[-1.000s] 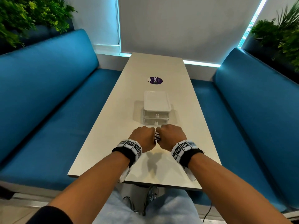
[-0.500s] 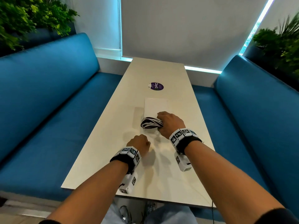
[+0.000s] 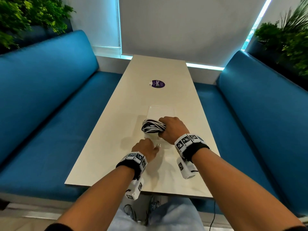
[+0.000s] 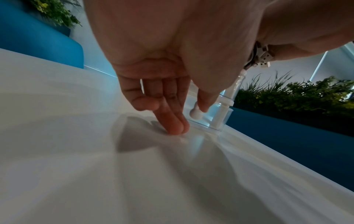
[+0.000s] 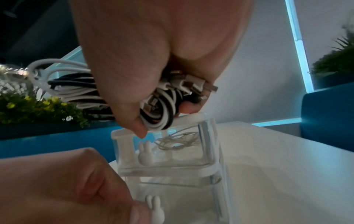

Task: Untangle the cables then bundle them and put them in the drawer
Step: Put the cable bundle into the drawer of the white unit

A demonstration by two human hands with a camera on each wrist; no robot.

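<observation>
- Blue benches (image 3: 50, 104) run along both long sides of a pale table (image 3: 150, 177), with leafy plants (image 3: 25, 17) behind the backrests and a purple sticker (image 3: 158, 84) towards the far end of the tabletop.
- A small clear drawer unit (image 3: 160, 110) stands on the middle of the tabletop, nearer the front edge than the far one; it has two drawers, each with a white rabbit-shaped knob.
- The right hand (image 3: 173, 129) is curled tightly round a coiled bundle of black and white cables (image 3: 152, 126), plugs gathered in the fist, and holds it over the front part of the unit's lid, much as half a second ago. A second ago both fists were together on the bundle, in front of the unit.
- The left hand (image 3: 145, 148) has left the bundle and moved forward since the last frame; it now sits at the base of the unit. Its thumb and a finger pinch the lower knob (image 5: 155, 212), while the other fingers (image 4: 173, 121) point straight down with their tips on the tabletop.
- The lower drawer (image 5: 180, 200) now juts slightly out of the front of the unit, on the side nearest the front edge.
- The upper drawer (image 5: 168, 151) is closed, and a thin pale cord lies inside it.
</observation>
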